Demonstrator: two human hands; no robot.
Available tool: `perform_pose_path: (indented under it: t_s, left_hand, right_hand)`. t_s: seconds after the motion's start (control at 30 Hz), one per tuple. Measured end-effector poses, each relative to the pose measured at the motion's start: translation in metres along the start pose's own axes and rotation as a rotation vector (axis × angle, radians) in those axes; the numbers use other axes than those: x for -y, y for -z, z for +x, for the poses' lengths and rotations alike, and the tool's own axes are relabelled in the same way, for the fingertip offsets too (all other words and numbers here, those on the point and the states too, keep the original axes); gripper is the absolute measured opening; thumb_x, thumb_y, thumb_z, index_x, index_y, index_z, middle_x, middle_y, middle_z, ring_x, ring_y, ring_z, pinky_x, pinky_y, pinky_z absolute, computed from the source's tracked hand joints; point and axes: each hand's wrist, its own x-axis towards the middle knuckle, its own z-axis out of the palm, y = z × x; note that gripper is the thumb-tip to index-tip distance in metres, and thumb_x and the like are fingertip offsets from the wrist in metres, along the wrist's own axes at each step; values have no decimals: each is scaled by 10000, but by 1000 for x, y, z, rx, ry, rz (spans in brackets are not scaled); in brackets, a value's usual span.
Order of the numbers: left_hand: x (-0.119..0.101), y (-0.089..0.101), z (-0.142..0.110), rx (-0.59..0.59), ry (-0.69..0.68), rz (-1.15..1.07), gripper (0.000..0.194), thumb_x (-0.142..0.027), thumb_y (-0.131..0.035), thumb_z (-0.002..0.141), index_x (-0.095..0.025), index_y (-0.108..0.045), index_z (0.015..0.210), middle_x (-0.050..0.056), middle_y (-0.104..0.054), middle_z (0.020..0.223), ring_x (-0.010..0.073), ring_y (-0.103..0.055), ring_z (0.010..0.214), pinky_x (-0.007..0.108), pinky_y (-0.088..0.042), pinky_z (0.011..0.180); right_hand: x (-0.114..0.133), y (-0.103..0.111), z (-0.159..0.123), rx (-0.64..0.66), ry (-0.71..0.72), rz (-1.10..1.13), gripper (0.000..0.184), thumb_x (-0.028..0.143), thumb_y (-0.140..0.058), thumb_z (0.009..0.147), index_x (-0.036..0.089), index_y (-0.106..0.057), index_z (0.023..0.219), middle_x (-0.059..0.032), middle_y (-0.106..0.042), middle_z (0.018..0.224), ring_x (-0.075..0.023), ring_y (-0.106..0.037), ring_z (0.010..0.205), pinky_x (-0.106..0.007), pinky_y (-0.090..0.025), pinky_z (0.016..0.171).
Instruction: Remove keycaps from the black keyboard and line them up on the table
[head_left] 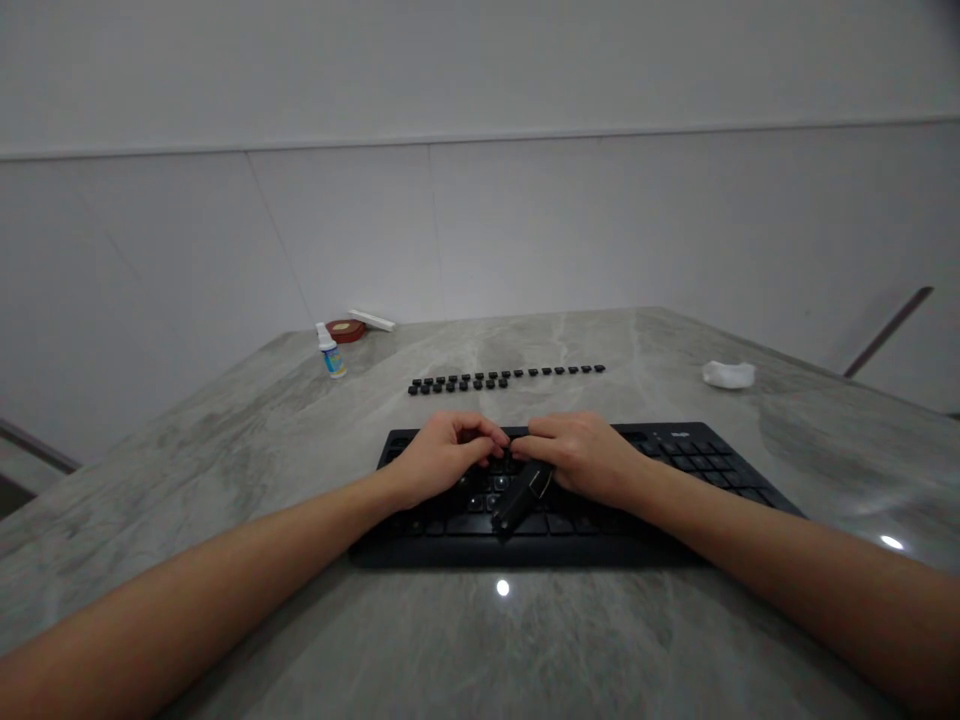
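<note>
A black keyboard lies flat on the table in front of me. Part of its left half is without keycaps, so pale switch spots show there. My left hand is over the upper keys, thumb and fingertips closed together; what they pinch, if anything, is too small to make out. Close beside it, almost touching, my right hand grips a slim black tool whose far end is hidden by the fingers. The tool's handle points back toward me above the bare switches. Beyond the keyboard, loose black keycaps sit in two rows.
A small spray bottle stands at the back left of the grey marbled table. Behind it are a reddish-brown box and a white strip-like object. Crumpled white tissue or cloth lies at the right. A pale wall rises behind.
</note>
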Motion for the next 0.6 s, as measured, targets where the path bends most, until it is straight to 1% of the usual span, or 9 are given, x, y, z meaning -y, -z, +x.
perform_pose_path:
  t_s: [0.07, 0.17, 0.27, 0.4, 0.5, 0.6]
  left_hand:
    - [0, 0, -2, -21, -88, 111, 179, -125, -535, 802, -164, -706, 835, 30, -700, 888, 158, -637, 864, 301, -512, 795]
    - [-2, -3, -7, -44, -281, 366, 249, -66, -517, 790, -183, -731, 837, 30, -690, 963, 158, -621, 927, 330, -478, 907]
    - [-4, -7, -11, -35, -407, 579, 291, -41, -519, 773, -189, -742, 889, 44, -675, 1003, 184, -591, 983, 360, -457, 944]
    - [-1, -9, -13, -53, -446, 693, 289, -53, -532, 779, -176, -741, 937, 62, -670, 1000, 203, -570, 990, 384, -453, 950]
    - [-1, -9, -13, -44, -483, 707, 283, -60, -532, 786, -165, -739, 948, 67, -673, 970, 204, -565, 962, 385, -464, 930]
    - [-2, -10, -14, -31, -518, 709, 279, -75, -530, 799, -154, -732, 974, 75, -669, 966, 205, -558, 956, 381, -471, 918]
  right_hand:
    - [0, -1, 0, 22, -39, 56, 258, 75, -508, 816, 177, -702, 952, -31, -624, 731, -122, -490, 605, -256, -286, 552]
    - [0, -1, 0, 54, -101, 138, 293, 62, -542, 771, 199, -702, 973, -26, -652, 776, -127, -528, 640, -252, -306, 573]
    - [1, 0, 1, 72, -152, 179, 277, 74, -549, 764, 200, -698, 960, -27, -663, 793, -134, -555, 659, -253, -321, 588]
    - [3, 3, 0, 50, -197, 245, 215, 158, -513, 842, 189, -645, 1009, -38, -675, 836, -145, -586, 704, -251, -346, 616]
    - [4, 5, 0, 69, -228, 257, 165, 183, -525, 827, 180, -593, 977, -20, -656, 756, -142, -574, 658, -248, -330, 587]
    - [3, 5, -1, 76, -213, 255, 144, 162, -531, 792, 183, -564, 931, 0, -625, 704, -128, -547, 611, -243, -309, 562]
